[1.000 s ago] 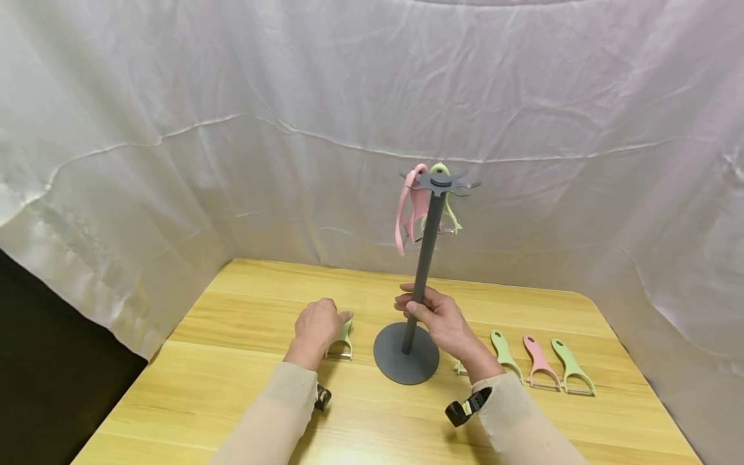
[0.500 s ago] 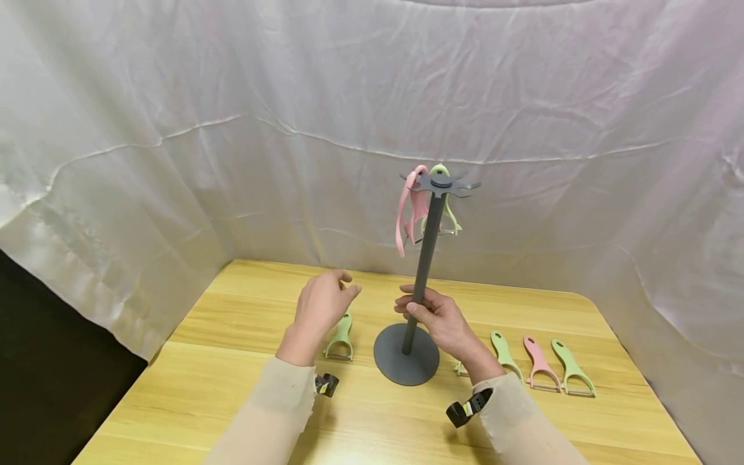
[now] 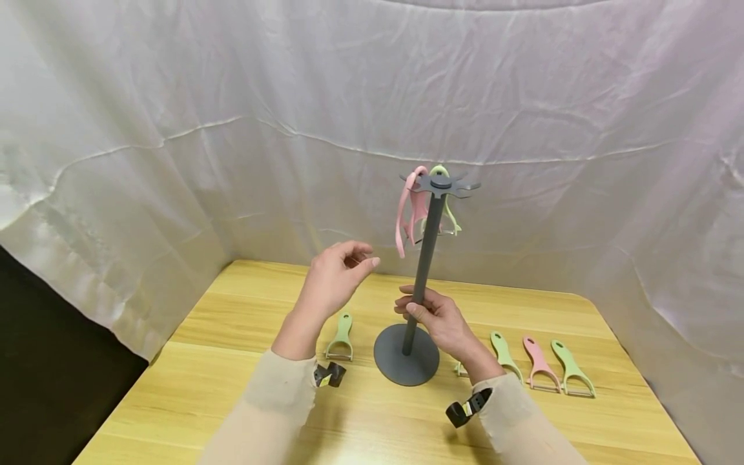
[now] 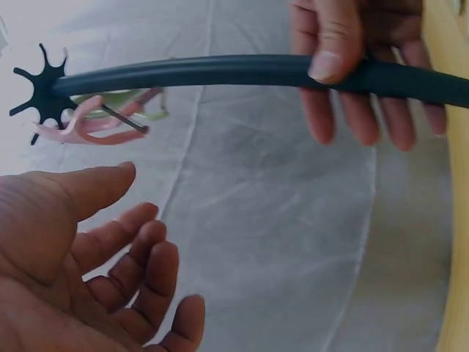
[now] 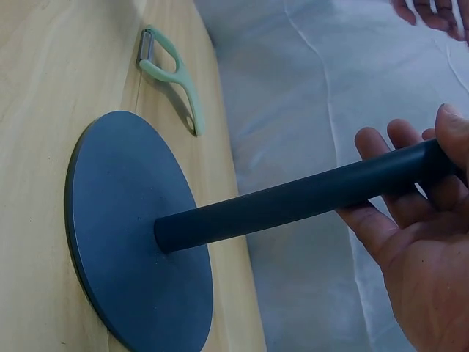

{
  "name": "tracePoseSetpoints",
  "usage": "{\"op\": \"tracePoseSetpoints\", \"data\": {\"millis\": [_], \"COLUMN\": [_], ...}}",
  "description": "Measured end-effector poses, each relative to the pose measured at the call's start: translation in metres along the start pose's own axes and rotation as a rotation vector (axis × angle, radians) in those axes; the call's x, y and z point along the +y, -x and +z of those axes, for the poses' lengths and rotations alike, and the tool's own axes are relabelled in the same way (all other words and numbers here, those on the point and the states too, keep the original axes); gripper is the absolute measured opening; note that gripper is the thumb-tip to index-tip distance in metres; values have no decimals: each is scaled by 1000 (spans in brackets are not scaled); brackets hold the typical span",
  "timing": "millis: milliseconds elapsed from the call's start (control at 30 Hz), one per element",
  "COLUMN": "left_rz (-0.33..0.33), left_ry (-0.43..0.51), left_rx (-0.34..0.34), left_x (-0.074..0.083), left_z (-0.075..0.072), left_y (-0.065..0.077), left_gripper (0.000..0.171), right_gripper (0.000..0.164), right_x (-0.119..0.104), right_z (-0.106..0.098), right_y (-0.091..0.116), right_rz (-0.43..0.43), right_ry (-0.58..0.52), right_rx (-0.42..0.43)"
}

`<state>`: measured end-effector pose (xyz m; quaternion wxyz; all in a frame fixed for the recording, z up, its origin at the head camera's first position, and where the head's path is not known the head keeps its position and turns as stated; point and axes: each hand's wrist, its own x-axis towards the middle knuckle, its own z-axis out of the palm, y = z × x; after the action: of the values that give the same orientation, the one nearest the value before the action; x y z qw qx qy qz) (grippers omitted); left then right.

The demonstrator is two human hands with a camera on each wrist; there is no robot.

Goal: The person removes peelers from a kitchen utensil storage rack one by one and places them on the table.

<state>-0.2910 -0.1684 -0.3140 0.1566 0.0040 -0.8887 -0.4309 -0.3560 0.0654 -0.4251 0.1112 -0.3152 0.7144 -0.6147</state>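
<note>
A dark grey stand (image 3: 427, 252) with a round base and a ring of hooks on top stands upright on the table. My right hand (image 3: 444, 323) grips its pole low down, thumb on the near side and fingers behind it. Pink (image 3: 402, 216) and green (image 3: 452, 216) peelers hang from hooks at the top. My left hand (image 3: 337, 278) is raised left of the pole, holding nothing; its fingers are loosely bent and apart from the thumb in the left wrist view. Below it a green peeler (image 3: 341, 339) lies on the table, handle pointing away.
To the right on the wooden table (image 3: 232, 400) lie a green peeler (image 3: 502, 352), a pink peeler (image 3: 539, 361) and another green peeler (image 3: 572, 368) in a row. Part of one more peeler (image 3: 461, 369) shows beside the right wrist. A pale curtain (image 3: 320, 129) surrounds the table.
My left hand has risen from the green peeler on the left and moved forward and right toward the pole, uncovering that peeler. The right hand and the stand have stayed put.
</note>
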Motion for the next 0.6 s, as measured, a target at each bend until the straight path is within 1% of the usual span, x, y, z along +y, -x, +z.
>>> {"op": "tracePoseSetpoints", "data": {"millis": [200,367,500,600], "left_rz": [73,123,135,137], "left_ry": [123,187,253,313], "left_rx": [11,44,69,66], "left_x": [13,18,21,23], "left_z": [-6,-7,-6,-6], "left_y": [-3,-4,-5,-6], "left_gripper": [23,23,24,25], "right_gripper": [38,38,38,39], "right_x": [0,1,1,1], "right_z": [1,1,1,1], "right_y": [0,0,0,1], "right_rz": [6,5,9,12], "right_ry": [0,-5,-7,-6], "right_rx": [7,6,8,10]}}
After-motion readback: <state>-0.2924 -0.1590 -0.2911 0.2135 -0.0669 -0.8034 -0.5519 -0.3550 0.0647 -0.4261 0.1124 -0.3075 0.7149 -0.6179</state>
